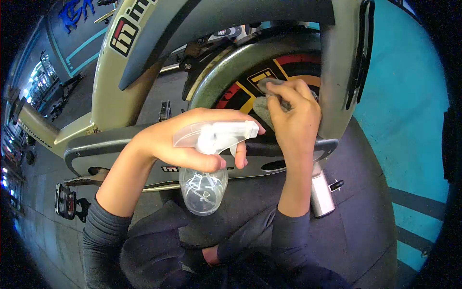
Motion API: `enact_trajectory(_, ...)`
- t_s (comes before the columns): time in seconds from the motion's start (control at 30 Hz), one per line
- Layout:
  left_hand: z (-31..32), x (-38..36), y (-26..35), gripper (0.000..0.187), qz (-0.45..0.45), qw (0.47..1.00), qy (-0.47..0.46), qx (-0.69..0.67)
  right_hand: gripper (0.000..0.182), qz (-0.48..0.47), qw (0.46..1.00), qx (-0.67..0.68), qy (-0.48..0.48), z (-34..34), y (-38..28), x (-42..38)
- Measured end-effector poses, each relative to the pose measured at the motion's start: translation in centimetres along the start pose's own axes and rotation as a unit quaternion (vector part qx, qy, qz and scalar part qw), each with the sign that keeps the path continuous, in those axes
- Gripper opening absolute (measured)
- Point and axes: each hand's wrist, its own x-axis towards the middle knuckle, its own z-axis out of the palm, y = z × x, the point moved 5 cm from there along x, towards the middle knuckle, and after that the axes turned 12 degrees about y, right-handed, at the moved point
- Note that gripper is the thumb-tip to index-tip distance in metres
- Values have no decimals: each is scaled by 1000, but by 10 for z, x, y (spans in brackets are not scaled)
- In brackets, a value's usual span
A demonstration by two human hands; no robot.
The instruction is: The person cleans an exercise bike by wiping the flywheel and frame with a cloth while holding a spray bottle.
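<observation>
The left hand [211,137] is curled around the neck of a clear spray bottle [204,192], its fingers bent near the trigger and the nozzle pointing toward the right hand [296,108]. That hand is partly closed, pinching a grey cloth [263,107] against the flywheel [240,62], right of its upper middle. Around the flywheel stands the exercise bike frame [339,72]; a pedal [65,201] sits beyond its lower left edge.

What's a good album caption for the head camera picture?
Spray bottle in left hand, gray cloth in right hand, by exercise bike.
</observation>
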Motion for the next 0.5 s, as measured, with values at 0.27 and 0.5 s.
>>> enact_trajectory(0.27,1,1,2,68,20,1000,3,10,15,-2,1000,2,28,0,2,-2)
enact_trajectory(0.5,1,1,3,69,15,1000,1,24,15,-71,996,-14,-57,6,-7,-2)
